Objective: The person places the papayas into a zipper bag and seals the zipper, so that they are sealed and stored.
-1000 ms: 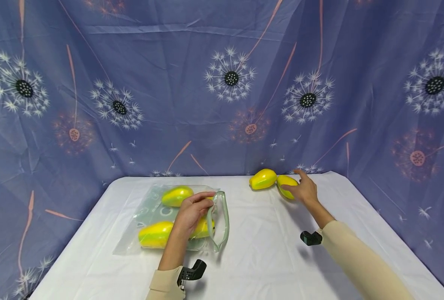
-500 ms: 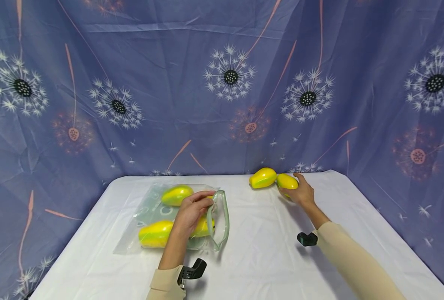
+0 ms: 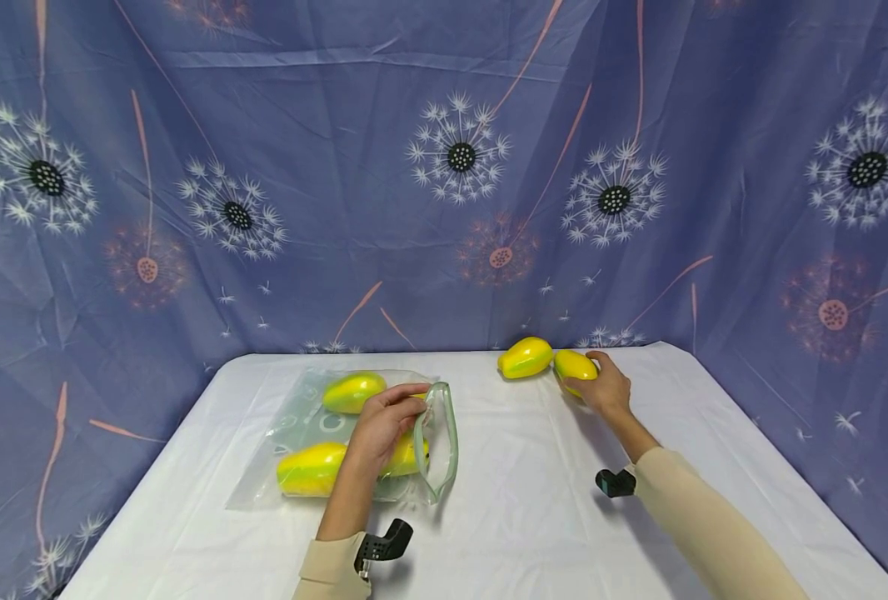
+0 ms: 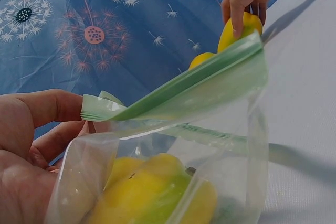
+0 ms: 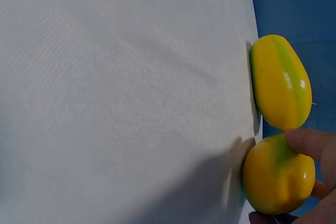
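My left hand (image 3: 384,425) pinches the green rim of a clear zip bag (image 3: 294,417), which lies on its side with its mouth spread to the right. Several yellow-green papayas are inside, one at the back (image 3: 354,392) and one at the front (image 3: 312,469); the hand partly covers others. At the back right of the table, my right hand (image 3: 605,387) grips a papaya (image 5: 278,174), thumb on one side and fingers curled round the other. That papaya appears to rest on the cloth. Close beside it lies another papaya (image 3: 526,358).
A white cloth (image 3: 519,517) covers the table. Behind the table hangs a blue curtain (image 3: 339,208) with dandelion prints, close to the two papayas at the back edge. A black wrist camera (image 3: 615,482) sticks out from the right sleeve.
My right hand has moved slightly left and closed round the right-hand papaya, its fingers having been spread over it before. The left hand and bag have stayed in place.
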The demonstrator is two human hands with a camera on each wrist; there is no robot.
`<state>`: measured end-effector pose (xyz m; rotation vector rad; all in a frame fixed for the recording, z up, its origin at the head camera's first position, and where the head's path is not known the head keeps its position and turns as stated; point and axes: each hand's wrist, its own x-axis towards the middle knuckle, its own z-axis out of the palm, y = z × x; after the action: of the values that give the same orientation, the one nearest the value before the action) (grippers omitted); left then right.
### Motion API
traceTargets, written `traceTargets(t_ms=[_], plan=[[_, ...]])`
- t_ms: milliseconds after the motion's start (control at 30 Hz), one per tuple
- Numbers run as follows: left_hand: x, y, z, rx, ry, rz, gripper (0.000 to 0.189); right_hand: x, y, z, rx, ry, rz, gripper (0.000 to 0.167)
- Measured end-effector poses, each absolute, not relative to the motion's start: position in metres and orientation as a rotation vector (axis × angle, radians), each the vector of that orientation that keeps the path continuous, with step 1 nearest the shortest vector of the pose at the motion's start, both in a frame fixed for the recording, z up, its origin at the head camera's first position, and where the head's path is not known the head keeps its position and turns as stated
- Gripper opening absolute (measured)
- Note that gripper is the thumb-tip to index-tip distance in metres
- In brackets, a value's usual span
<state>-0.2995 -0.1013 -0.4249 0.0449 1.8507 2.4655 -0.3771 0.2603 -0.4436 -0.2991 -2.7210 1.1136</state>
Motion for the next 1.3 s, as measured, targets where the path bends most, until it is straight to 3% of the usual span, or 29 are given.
traceTargets(t_ms=[667, 1300], plan=[[-0.301, -0.103, -0.427, 0.034, 1.866, 2.444, 0.033, -0.360, 0.264, -0.421, -0.147, -2.714, 1.040, 0.072], [-0.301, -0.101, -0.426, 0.035, 1.852, 2.454, 0.033, -0.338, 0.239, -0.388, 0.059, -2.779, 1.066, 0.069]])
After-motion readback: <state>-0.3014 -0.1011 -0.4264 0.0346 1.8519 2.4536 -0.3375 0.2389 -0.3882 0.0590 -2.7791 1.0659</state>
